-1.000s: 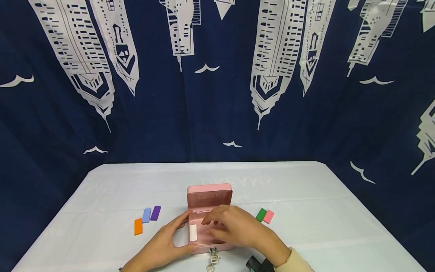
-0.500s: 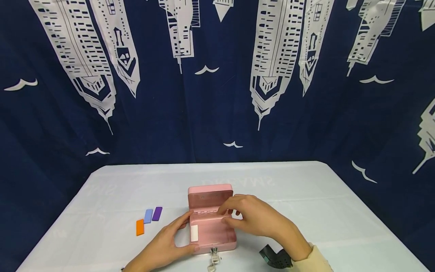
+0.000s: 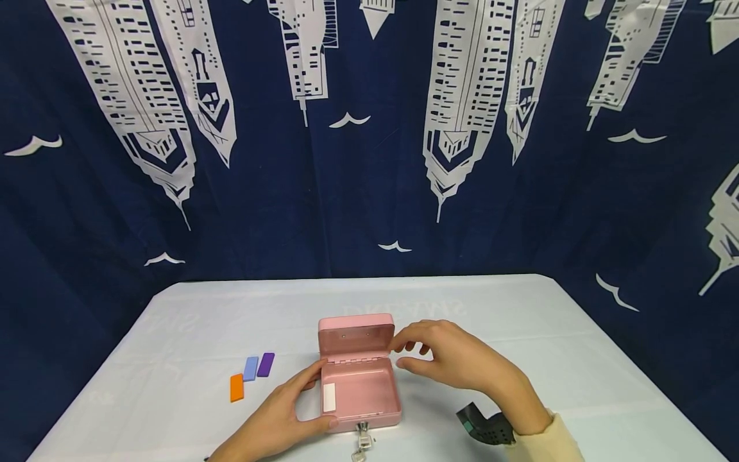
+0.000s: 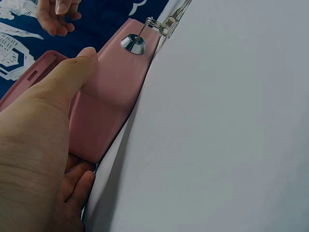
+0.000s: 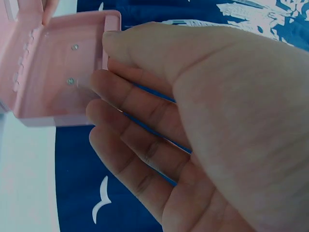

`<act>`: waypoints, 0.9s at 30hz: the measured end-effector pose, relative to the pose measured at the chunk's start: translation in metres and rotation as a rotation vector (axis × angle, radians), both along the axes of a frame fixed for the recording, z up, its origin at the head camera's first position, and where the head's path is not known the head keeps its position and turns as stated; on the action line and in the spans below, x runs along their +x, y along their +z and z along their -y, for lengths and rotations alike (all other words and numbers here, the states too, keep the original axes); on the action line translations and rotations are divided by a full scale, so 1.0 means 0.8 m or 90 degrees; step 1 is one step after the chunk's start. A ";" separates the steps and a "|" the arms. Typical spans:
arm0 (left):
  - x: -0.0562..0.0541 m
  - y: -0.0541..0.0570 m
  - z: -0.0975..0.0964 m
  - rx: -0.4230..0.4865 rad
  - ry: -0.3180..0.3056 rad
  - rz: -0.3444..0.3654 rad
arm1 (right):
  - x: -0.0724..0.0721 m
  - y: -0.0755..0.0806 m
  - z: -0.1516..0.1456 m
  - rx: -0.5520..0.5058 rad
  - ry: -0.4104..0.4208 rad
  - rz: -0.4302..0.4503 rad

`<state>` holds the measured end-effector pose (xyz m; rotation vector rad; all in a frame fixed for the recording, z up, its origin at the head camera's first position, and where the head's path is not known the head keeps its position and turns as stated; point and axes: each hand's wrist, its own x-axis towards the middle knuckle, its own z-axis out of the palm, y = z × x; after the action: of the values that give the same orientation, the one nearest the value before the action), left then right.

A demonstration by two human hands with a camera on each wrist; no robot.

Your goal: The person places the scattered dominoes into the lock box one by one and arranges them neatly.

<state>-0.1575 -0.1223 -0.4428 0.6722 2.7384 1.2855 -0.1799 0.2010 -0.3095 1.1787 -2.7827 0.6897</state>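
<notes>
A small pink cash box (image 3: pixel 364 388) stands on the white table with its lid (image 3: pixel 356 337) raised. From its front lock (image 4: pixel 133 44) hangs a small bunch of keys (image 3: pixel 364 439). A white label (image 3: pixel 329 397) lies inside at the left. My left hand (image 3: pixel 283 410) grips the box's left side, thumb at the front corner and fingers along the side. To the right of the lid, my right hand (image 3: pixel 456 359) hovers with loosely bent fingers and nothing between them. In the right wrist view its fingertips are near the lid's edge.
Left of the box lie an orange block (image 3: pixel 237 387), a light blue block (image 3: pixel 251 369) and a purple block (image 3: pixel 265 364), all thin and flat. A black strap (image 3: pixel 485 425) is on the right wrist. Behind the table (image 3: pixel 231 308) hangs a dark blue patterned curtain (image 3: pixel 369 192).
My right hand has risen out of the box and moved right, past the lid. The green and pink blocks seen earlier on the right are now out of sight around that hand.
</notes>
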 end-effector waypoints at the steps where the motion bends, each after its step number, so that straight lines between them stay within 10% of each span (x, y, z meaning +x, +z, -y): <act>1: 0.000 0.000 0.000 0.001 0.000 -0.002 | -0.001 0.001 -0.002 0.001 -0.006 0.003; 27: 0.002 0.003 -0.001 -0.009 0.002 0.001 | -0.038 -0.020 -0.058 0.006 -0.153 0.076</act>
<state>-0.1558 -0.1218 -0.4404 0.6649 2.7465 1.2648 -0.2105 0.2475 -0.3255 0.8096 -2.9590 0.7472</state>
